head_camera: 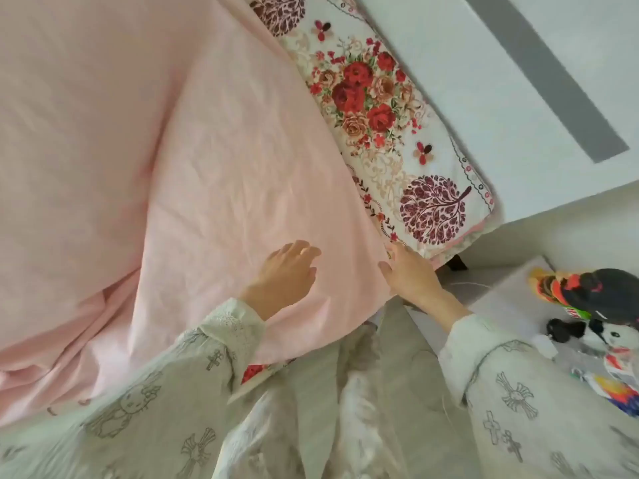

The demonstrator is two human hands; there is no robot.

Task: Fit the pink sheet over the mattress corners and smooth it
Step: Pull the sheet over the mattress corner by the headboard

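Two hands are engaged at one corner: left hand (288, 271) is laid flat, fingers spread, on the pink sheet (214, 174); right hand (409, 271) touches its edge by the floral mattress (373, 108), grip unclear. Corner-fitting judged underway; edge must be pulled over next.

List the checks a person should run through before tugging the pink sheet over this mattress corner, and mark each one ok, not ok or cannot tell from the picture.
1. Left hand flat on the pink sheet, fingers spread: ok.
2. Right hand at the sheet's edge by the corner: ok; whether it grips the edge: cannot tell.
3. Floral mattress covered at this corner: not ok, a wide strip is bare.
4. Sheet smooth: not ok, creases near the hands and bunched folds at the lower left.
5. Toys clear of the sheet: ok.
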